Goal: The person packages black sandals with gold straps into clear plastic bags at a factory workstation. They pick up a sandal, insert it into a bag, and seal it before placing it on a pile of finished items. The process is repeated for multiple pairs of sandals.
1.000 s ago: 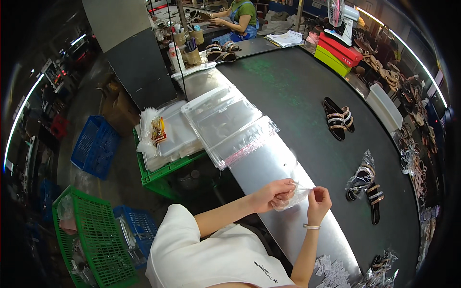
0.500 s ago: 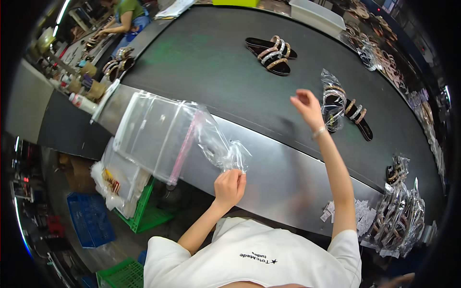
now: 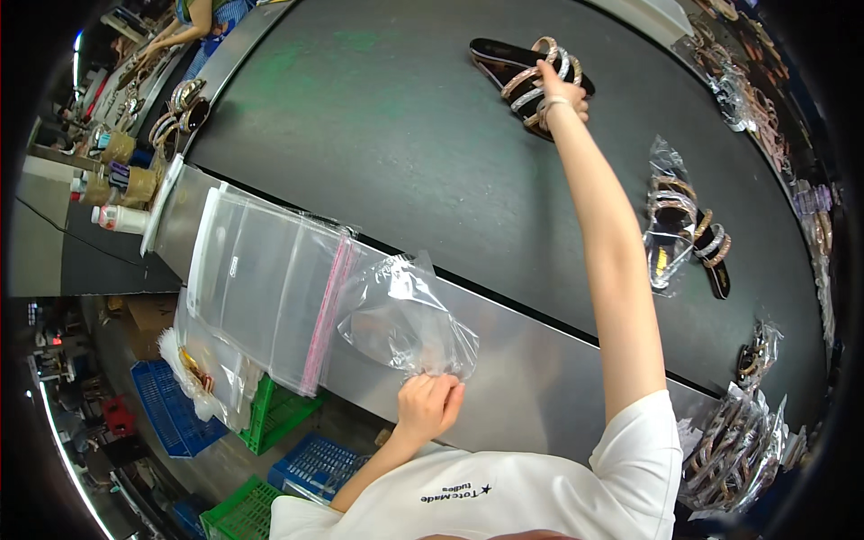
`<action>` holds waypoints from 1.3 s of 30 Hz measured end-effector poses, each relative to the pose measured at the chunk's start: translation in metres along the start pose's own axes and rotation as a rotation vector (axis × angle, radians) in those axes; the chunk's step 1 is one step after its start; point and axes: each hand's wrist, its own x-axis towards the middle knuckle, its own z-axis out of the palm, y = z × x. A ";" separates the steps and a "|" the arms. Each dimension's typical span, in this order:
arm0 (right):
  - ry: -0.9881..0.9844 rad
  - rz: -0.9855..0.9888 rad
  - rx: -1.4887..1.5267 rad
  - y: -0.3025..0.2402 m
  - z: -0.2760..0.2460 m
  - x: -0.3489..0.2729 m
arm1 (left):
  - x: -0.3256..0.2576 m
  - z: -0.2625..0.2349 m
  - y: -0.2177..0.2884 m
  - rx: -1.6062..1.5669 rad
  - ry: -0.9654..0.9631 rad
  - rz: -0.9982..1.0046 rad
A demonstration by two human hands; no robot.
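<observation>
An empty clear bag (image 3: 407, 322) is being pinched at the rail by the left hand (image 3: 428, 405) while far sandals (image 3: 531, 74), still unbagged, are being grasped, seemingly, by right hand (image 3: 560, 90) fingers.

Right hand (image 3: 560, 94) is stretched way out across the dark belt (image 3: 378, 117), fingers on a pair of strappy sandals (image 3: 531, 72). Left hand (image 3: 430, 405) is down near the body, pinching the edge of a crumpled clear bag (image 3: 405, 315) that sits on the metal ledge (image 3: 531, 387). Just beside that bag lies a flat stack of clear bags (image 3: 270, 288) with a pink strip. Another sandal pair, bagged (image 3: 684, 225), lies on the belt to the right of the outstretched arm. More bagged sandals (image 3: 738, 450) are piled at the lower right.
</observation>
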 end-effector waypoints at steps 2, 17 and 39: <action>-0.016 0.036 0.061 -0.010 -0.006 -0.005 | -0.003 0.002 -0.002 -0.004 -0.009 -0.009; -0.539 -0.837 0.250 0.015 -0.190 -0.040 | -0.005 -0.005 0.003 -0.076 0.032 -0.063; -0.560 -0.970 -0.411 0.259 -0.359 -0.258 | -0.009 -0.031 0.011 -1.826 0.069 -0.793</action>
